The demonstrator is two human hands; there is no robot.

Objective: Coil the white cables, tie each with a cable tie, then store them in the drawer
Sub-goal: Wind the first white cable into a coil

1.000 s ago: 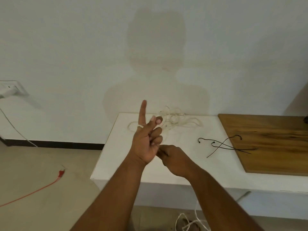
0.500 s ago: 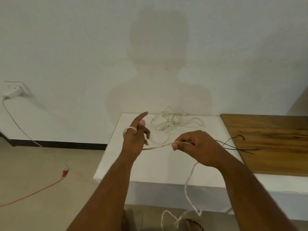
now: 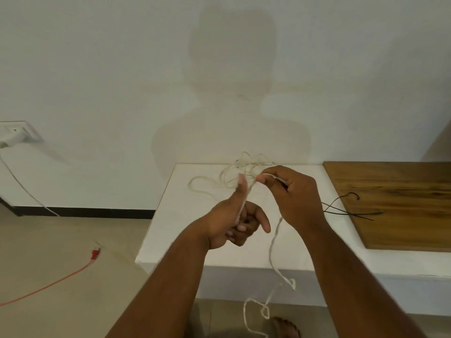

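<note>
A white cable [image 3: 275, 242] runs between both hands and hangs past the white table's [image 3: 185, 230] front edge toward the floor. My left hand [image 3: 231, 220] grips one stretch of it, thumb pointing up and fingers curled. My right hand [image 3: 290, 191] pinches the cable higher up, at thumb and forefinger. A tangle of more white cable [image 3: 234, 174] lies at the table's back by the wall. Black cable ties [image 3: 349, 209] lie to the right of my right hand, partly on a wooden board [image 3: 400, 206].
A red wire [image 3: 56, 281] with a red plug trails across the floor on the left. A wall socket [image 3: 14, 135] with a white lead sits at the far left. A bare foot [image 3: 285, 325] shows below the table edge.
My left hand turned, thumb up, and closed round the cable. My right hand rose and moved left toward the back, carrying the cable over the left hand.
</note>
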